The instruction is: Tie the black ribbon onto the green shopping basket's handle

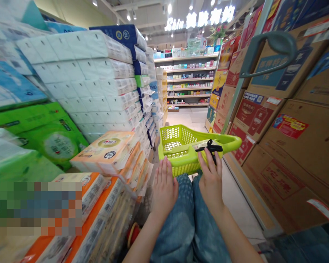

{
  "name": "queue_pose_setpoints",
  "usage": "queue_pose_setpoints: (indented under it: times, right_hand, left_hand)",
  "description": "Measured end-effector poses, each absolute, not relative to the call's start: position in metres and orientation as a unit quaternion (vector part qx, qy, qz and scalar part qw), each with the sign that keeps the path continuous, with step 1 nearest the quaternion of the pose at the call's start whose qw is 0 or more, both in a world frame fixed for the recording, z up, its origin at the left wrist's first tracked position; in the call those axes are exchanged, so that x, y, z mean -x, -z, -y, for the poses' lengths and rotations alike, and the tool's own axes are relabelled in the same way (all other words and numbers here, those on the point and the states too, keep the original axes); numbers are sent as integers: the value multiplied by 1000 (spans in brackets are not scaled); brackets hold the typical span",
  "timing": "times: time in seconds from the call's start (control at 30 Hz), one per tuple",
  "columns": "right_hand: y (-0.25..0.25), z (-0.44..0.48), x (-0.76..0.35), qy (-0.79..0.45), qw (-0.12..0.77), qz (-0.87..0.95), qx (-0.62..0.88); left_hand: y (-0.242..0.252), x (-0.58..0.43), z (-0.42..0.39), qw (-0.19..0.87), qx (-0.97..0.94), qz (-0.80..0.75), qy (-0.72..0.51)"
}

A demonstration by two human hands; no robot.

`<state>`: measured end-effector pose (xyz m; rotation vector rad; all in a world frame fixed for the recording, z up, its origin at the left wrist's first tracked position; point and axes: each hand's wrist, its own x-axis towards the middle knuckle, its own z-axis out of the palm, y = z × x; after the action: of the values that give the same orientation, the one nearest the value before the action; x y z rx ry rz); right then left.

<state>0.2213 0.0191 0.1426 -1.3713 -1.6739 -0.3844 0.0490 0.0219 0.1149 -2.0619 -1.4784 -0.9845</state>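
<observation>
A lime-green plastic shopping basket (181, 160) with a perforated body sits in front of my knees, its long handle pointing right. My left hand (164, 184) has its fingers stretched out together, tips at the basket's near left rim. My right hand (211, 179) reaches to the basket's near right side, fingers extended and slightly apart. Its fingertips touch or lie just beside a thin black strap-like item (213, 148) on the rim; whether they press on it I cannot tell. Inside, the visible part of the basket shows only its slotted floor.
Stacked white tissue packs (98, 73) and orange tissue packs (109, 149) line the left side. Cardboard cartons (298, 153) rise on the right, where a grey handle (271, 54) juts out on a post. Shelves of small goods (190, 76) stand at the aisle's far end.
</observation>
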Motion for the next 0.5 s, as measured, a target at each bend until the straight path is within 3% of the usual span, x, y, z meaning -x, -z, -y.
queue_pose_setpoints:
  times: [0.3, 0.5]
  right_hand:
    - [-131, -8, -149, 161, 416, 738, 507]
    - [-129, -10, -186, 184, 405, 747, 494]
  left_hand:
    - [-111, -46, -22, 195, 747, 524, 360]
    - [-114, -47, -22, 202, 743, 522, 367]
